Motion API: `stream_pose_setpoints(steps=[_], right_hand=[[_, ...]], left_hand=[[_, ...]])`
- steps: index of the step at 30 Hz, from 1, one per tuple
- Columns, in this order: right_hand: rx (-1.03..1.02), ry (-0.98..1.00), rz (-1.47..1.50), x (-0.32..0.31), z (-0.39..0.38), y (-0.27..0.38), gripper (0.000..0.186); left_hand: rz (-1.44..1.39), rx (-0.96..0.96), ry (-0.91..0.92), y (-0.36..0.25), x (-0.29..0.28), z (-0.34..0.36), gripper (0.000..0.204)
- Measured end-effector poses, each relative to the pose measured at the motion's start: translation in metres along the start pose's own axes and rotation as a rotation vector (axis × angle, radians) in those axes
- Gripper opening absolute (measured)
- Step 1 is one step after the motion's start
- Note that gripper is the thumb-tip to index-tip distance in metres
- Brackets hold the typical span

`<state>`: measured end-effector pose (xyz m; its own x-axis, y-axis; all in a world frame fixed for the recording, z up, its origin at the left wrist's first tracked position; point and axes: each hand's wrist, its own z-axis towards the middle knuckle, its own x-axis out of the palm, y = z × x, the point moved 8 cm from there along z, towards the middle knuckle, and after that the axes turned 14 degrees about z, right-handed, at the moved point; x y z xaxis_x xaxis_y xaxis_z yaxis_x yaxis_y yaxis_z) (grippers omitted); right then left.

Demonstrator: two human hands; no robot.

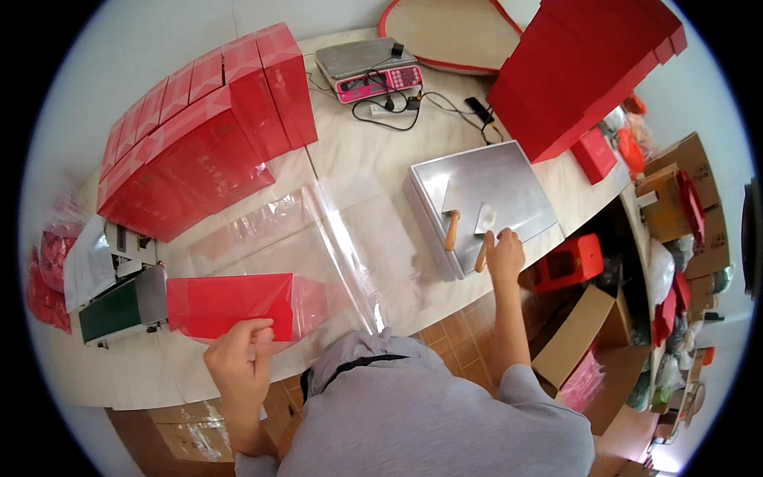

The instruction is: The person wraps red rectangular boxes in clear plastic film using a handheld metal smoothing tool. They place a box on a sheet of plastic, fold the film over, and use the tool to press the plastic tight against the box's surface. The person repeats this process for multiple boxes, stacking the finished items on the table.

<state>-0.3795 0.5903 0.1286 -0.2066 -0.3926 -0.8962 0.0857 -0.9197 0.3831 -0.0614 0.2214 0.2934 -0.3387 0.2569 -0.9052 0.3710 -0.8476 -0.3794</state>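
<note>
A red box lies on the table at the near left, with clear plastic film loose past its right end. Beside its near edge is my left hand, its fingers curled; whatever they pinch, if anything, is hidden. To the right, my right hand closes on the wooden handle of a scraper, whose pale blade rests on a flat metal-topped box. A second scraper with a wooden handle lies on the same metal top, left of the first.
Film-wrapped red boxes stand in a row at the back left. Red boxes are stacked at the back right. A pink-fronted scale with cables sits behind. A green-belted machine is at left; an open carton stands below right.
</note>
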Motion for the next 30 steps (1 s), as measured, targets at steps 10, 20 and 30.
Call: stream_pose_setpoints(steps=[10,20,30], right_hand=[[0.183,0.137,-0.045,0.071,-0.013,-0.062,0.036],[-0.144,0.366,0.812,-0.004,-0.026,0.060,0.026],[-0.777,0.971,0.881,-0.070,-0.106,0.214,0.019]], left_hand=[[0.227,-0.056,0.036,-0.024,0.015,0.019,0.021],[0.316,-0.128,-0.177,-0.005,0.012,0.014,0.015],[0.188,-0.163,-0.235,0.015,0.027,0.008,0.019]])
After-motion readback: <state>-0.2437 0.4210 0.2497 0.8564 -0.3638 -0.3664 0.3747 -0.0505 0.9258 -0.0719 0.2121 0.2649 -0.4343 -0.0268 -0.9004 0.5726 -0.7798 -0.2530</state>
